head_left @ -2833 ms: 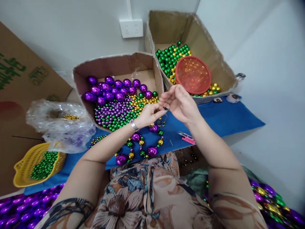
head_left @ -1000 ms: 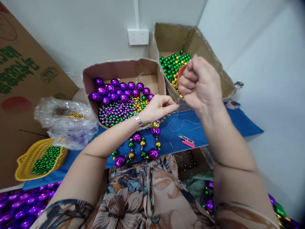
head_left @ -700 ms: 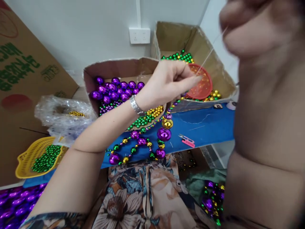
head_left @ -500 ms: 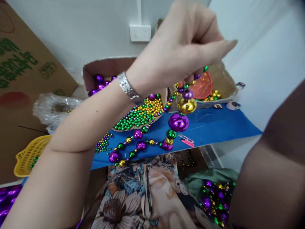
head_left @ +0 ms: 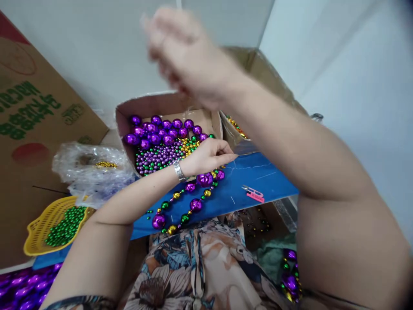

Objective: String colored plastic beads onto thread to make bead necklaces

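Note:
My left hand, with a metal watch at the wrist, is low over the blue cloth. Its thumb and fingers are pinched at the upper end of a bead necklace. The strand of purple, gold and green beads hangs in a loop onto the cloth, its large beads partly under the hand. A thin thread trails on the cloth to the right. My right hand is raised high in front of the wall, smeared by motion, so I cannot make out its grip. Pink-handled thread snips lie right of the necklace.
Purple balls and small mixed beads fill a cardboard box behind my left hand. Another box stands to its right. At left are a yellow basket of green beads and a clear plastic bag. More bead strands hang lower right.
My left hand has come down and left from its raised place, lowering the necklace's large beads towards the cloth. My right hand has swung up into view, crossing above the left.

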